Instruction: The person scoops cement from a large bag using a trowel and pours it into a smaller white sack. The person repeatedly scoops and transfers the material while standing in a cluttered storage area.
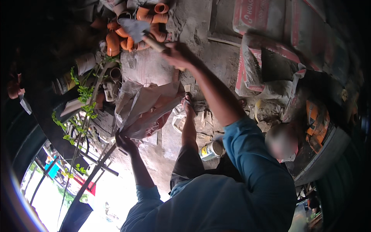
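Note:
My right hand is wrapped round the wooden handle of a trowel. Its grey metal blade points up and left, over the orange pipe fittings. Lower left, my left hand grips the bottom corner of a crumpled greyish-brown sack. The sack hangs with its mouth partly spread; its contents cannot be made out. Behind it lies a pale, dusty full bag.
Red-and-grey cement bags are stacked at upper right, with a torn-open bag in front. A paint can lies near my foot. Leafy green stems and sticks stand at left. An orange object rests at right.

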A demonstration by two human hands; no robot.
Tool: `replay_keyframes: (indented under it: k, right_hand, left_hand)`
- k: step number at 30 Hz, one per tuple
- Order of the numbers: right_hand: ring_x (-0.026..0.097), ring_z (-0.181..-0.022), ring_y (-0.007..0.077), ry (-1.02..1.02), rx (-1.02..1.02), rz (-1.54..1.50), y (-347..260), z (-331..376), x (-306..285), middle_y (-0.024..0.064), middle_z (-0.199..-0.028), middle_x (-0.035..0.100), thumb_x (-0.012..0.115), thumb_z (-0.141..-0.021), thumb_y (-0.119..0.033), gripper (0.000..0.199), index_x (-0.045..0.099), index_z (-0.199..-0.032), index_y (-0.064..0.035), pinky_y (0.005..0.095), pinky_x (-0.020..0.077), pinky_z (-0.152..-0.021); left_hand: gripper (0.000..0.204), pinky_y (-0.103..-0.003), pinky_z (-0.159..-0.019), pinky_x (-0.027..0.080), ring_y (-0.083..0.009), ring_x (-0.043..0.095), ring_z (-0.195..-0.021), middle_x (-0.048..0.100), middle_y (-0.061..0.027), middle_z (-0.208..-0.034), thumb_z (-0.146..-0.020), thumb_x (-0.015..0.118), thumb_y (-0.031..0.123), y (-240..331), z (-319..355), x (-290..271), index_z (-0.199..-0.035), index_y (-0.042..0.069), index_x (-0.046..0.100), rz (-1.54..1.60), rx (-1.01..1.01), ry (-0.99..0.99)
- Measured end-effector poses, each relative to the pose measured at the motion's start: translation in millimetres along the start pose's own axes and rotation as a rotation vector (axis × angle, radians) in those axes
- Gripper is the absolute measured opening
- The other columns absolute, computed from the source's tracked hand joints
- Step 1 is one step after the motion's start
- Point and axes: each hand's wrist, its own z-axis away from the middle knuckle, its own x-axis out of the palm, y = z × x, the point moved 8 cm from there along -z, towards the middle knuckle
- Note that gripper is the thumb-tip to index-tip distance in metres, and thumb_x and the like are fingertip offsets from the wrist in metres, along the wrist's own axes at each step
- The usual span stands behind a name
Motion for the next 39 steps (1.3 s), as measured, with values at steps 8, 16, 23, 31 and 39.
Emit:
replay_keyframes:
  k: [8, 16, 23, 31, 39]
  right_hand:
    - [0.064, -0.061, 0.0206, 0.297, 0.026, 0.031, 44, 149, -53, 0.0105, -0.065, 0.062, 0.062, -0.096, -0.033, 0.028, 0.064, -0.097, -0.0053, 0.0393, 0.0515, -0.056]
    - [0.065, -0.075, 0.0423, 0.545, 0.363, 0.364, 175, 397, -128, 0.0234, -0.086, 0.063, 0.072, -0.088, -0.028, 0.032, 0.058, -0.103, -0.0035, 0.0483, 0.0528, -0.063]
    - [0.064, -0.083, 0.0474, 0.606, 0.372, 0.444, 187, 413, -144, 0.0275, -0.089, 0.062, 0.068, -0.086, -0.023, 0.036, 0.053, -0.108, 0.0020, 0.0516, 0.0531, -0.068]
    - [0.068, -0.078, 0.0317, 0.382, 0.251, 1.053, 164, 334, -185, 0.0118, -0.096, 0.061, 0.065, -0.087, -0.023, 0.041, 0.055, -0.123, -0.0064, 0.0448, 0.0571, -0.062]
    - [0.070, -0.083, 0.0345, 0.605, 0.125, 1.183, 166, 236, -193, 0.0171, -0.103, 0.063, 0.062, -0.089, -0.018, 0.042, 0.054, -0.127, -0.0030, 0.0455, 0.0589, -0.069]
  left_hand:
    - [0.033, -0.043, -0.086, 0.051, -0.0340, 0.066, -0.092, 0.070, -0.0202, -0.102, -0.101, 0.049, 0.020, 100, 15, 107, -0.111, -0.006, 0.067, -0.008, 0.331, -0.192]
    - [0.029, -0.044, -0.081, 0.051, -0.0364, 0.065, -0.085, 0.071, -0.0212, -0.094, -0.096, 0.049, 0.012, 158, 62, 250, -0.099, -0.003, 0.073, 0.119, 0.586, -0.388]
    - [0.025, -0.044, -0.076, 0.052, -0.0358, 0.066, -0.083, 0.070, -0.0198, -0.091, -0.093, 0.053, 0.011, 204, 72, 348, -0.096, -0.003, 0.074, 0.287, 0.716, -0.273]
    - [0.017, -0.035, -0.068, 0.044, -0.0200, 0.055, -0.071, 0.056, -0.0099, -0.074, -0.092, 0.057, 0.008, 307, 44, 357, -0.081, -0.006, 0.058, 0.585, 1.123, -0.277]
    - [0.014, -0.026, -0.072, 0.048, -0.0089, 0.058, -0.078, 0.066, -0.0046, -0.083, -0.094, 0.061, 0.008, 371, -13, 328, -0.096, -0.003, 0.069, 0.680, 1.391, -0.182]
